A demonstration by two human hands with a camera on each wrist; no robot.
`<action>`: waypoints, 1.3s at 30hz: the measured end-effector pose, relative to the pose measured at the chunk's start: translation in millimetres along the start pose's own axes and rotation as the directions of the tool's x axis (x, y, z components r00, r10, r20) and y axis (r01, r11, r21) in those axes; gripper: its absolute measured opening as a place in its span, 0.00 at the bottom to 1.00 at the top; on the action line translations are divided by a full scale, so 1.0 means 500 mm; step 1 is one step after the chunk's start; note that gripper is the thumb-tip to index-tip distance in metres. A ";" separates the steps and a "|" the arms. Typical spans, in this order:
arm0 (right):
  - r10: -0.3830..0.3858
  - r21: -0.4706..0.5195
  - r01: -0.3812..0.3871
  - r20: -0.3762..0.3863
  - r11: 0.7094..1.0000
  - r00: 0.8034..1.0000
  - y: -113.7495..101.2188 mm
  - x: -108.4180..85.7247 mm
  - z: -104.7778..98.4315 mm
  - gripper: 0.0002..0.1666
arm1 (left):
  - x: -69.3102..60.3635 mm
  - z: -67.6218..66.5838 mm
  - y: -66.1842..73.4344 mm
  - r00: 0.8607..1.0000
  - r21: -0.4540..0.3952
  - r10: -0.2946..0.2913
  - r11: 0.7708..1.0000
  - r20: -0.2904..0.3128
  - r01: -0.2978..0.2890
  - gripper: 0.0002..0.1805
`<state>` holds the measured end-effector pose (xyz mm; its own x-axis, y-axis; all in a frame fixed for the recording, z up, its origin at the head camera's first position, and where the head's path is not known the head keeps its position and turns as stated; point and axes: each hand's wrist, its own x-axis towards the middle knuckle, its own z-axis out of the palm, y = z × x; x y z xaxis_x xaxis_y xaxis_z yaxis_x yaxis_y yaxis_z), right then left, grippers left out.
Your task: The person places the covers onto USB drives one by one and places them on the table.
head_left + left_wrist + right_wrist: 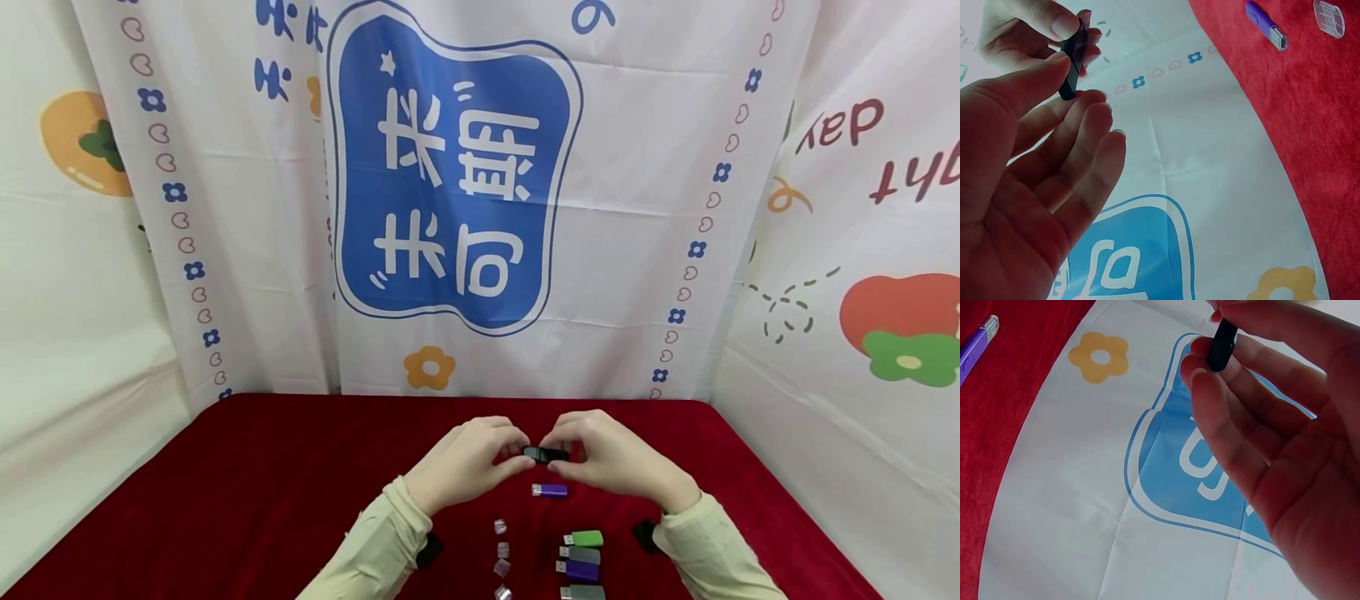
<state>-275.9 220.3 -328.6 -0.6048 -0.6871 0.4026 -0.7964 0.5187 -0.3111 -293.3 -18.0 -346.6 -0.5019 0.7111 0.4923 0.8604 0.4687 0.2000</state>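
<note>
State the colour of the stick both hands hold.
The stick is black, clearest in left wrist view.

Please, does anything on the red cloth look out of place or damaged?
No damage stands out. One purple USB stick lies apart from the column of four sticks, and the small clear caps lie at uneven angles.

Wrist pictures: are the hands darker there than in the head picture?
Yes: in the head view, left hand and right hand are brightly lit; in the left wrist view, the left looks shadowed against brighter white cloth; in the right wrist view, the right looks dim.
</note>
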 end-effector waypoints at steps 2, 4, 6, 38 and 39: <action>-0.004 0.000 0.004 0.001 1.000 1.000 -0.001 0.000 0.001 0.11 | 0.000 -0.001 0.000 1.000 0.001 0.002 1.000 0.002 -0.002 0.08; -0.009 -0.003 0.009 0.001 1.000 1.000 -0.002 0.000 0.002 0.11 | -0.001 -0.001 0.000 1.000 0.001 0.004 1.000 0.004 -0.004 0.08; -0.010 -0.008 0.010 -0.001 1.000 1.000 -0.003 0.001 0.003 0.11 | -0.001 -0.002 0.000 1.000 0.000 0.010 1.000 0.006 -0.010 0.08; 0.026 -0.034 -0.024 0.083 0.999 0.996 -0.005 0.003 0.014 0.12 | 0.002 0.012 0.003 0.997 0.049 0.030 0.998 0.068 -0.033 0.04; 0.031 -0.027 -0.028 0.090 0.999 0.996 -0.004 0.003 0.015 0.12 | 0.002 0.012 0.003 0.997 0.050 0.024 0.998 0.073 -0.028 0.04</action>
<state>-275.2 214.2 -333.9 -0.6261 -0.7137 0.3141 -0.7787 0.5515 -0.2991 -292.9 -13.5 -351.0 -0.4860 0.7584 0.4343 0.8686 0.4742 0.1439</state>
